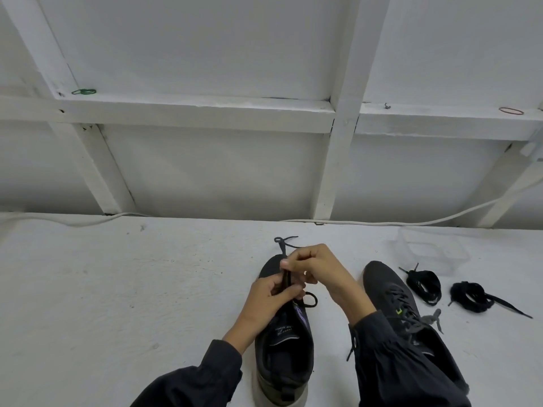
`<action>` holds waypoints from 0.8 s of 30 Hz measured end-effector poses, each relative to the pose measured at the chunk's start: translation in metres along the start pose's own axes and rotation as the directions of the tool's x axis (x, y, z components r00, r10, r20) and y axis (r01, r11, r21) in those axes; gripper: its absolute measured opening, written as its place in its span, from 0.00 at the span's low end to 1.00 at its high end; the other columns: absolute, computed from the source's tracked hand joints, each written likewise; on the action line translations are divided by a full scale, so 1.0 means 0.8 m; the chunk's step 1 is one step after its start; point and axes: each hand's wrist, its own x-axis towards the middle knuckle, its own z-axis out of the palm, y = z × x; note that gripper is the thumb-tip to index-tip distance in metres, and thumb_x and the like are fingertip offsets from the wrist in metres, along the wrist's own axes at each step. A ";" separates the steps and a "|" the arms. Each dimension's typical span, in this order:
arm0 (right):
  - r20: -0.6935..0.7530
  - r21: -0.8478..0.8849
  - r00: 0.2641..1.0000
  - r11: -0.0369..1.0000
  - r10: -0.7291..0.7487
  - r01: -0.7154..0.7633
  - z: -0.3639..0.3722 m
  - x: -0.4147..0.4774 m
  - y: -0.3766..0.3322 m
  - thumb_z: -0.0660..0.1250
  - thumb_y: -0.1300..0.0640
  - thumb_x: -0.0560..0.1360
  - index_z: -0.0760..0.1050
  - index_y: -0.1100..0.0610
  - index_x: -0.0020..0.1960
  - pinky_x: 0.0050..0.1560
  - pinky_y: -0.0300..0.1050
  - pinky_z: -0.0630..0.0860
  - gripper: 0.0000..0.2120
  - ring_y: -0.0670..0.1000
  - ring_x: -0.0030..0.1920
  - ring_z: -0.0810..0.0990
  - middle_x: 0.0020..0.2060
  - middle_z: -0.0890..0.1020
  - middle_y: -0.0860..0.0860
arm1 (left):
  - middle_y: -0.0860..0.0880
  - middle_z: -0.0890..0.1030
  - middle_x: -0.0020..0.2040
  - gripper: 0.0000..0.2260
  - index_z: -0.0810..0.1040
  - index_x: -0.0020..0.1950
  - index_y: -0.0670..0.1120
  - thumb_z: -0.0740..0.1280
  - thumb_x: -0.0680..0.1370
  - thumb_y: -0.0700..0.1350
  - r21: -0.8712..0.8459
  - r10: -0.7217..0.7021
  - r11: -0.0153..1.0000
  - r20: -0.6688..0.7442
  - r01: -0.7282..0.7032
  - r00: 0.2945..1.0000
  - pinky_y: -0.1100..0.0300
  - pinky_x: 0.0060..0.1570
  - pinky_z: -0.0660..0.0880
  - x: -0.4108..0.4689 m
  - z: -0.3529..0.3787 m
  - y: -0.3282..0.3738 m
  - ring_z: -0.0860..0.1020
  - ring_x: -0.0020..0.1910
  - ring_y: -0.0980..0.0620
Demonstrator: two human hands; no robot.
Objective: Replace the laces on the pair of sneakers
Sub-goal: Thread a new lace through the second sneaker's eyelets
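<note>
**Item 1: sneaker (pixel 283 352).** Dark fabric upper, pale sole at the heel, tongue with faint pale print. Lies on the white table (pixel 117 289) at 6 o'clock of the view, toe towards 12, heel nearest the wearer.

**Item 2: lace (pixel 287 279).** Thin dark cord rising from the sneaker's throat. One loop lies at the throat's 3 o'clock side. A loose end curls on the table past the toe, at 12.

**Item 3: left hand (pixel 266 298).** Dark sleeve, fingers curled, gripping the lace low over the forefoot.

**Item 4: right hand (pixel 318 268).** Comes in from 4 o'clock and pinches the same lace higher up between thumb and forefinger, the other fingers bent.

**Item 5: second sneaker (pixel 390 292).** Dark, laced in grey, with a small yellow-green mark. Lies at 3 o'clock of the first, its heel under the right sleeve.

**Item 6: two lace bundles (pixel 424 284) (pixel 473 292).** Black, flat, loosely coiled, on the table at 3 o'clock of the second sneaker.

**Item 7: clear plastic container (pixel 432 251).** Rectangular, at 1 o'clock of the bundles. Contents cannot be made out.

**Item 8: white cable (pixel 411 223).** Runs along the table's far edge.

**Item 9: rubber bands.** A green band (pixel 84 91) at 10 o'clock and a red band (pixel 511 111) at 2 o'clock, each on a white-painted wall ledge.
</note>
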 end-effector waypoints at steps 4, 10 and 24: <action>-0.085 0.033 0.995 0.998 -0.057 0.060 0.008 0.000 -0.019 0.72 0.64 0.71 0.80 0.66 0.37 0.26 0.32 0.64 0.06 0.44 0.24 0.66 0.25 0.76 0.50 | 0.53 0.86 0.42 0.06 0.84 0.46 0.50 0.76 0.72 0.40 0.086 0.023 0.996 0.002 -0.023 1.000 0.68 0.47 0.76 0.001 -0.001 -0.003 0.84 0.44 0.57; -0.229 0.231 0.963 0.954 -0.139 0.193 -0.009 0.020 -0.076 0.71 0.63 0.73 0.80 0.59 0.33 0.28 0.33 0.62 0.10 0.45 0.26 0.66 0.28 0.77 0.49 | 0.52 0.86 0.44 0.08 0.84 0.48 0.48 0.76 0.71 0.40 0.080 0.044 0.996 0.019 -0.046 0.999 0.66 0.48 0.77 0.000 -0.003 -0.003 0.84 0.45 0.55; -0.212 0.275 0.964 0.936 -0.163 0.219 0.001 0.013 -0.079 0.69 0.62 0.76 0.79 0.62 0.38 0.26 0.35 0.62 0.08 0.46 0.24 0.70 0.32 0.81 0.52 | 0.62 0.81 0.53 0.23 0.81 0.55 0.54 0.78 0.63 0.58 0.182 -0.007 0.983 -0.074 0.021 0.997 0.76 0.52 0.70 -0.016 -0.004 -0.011 0.76 0.55 0.68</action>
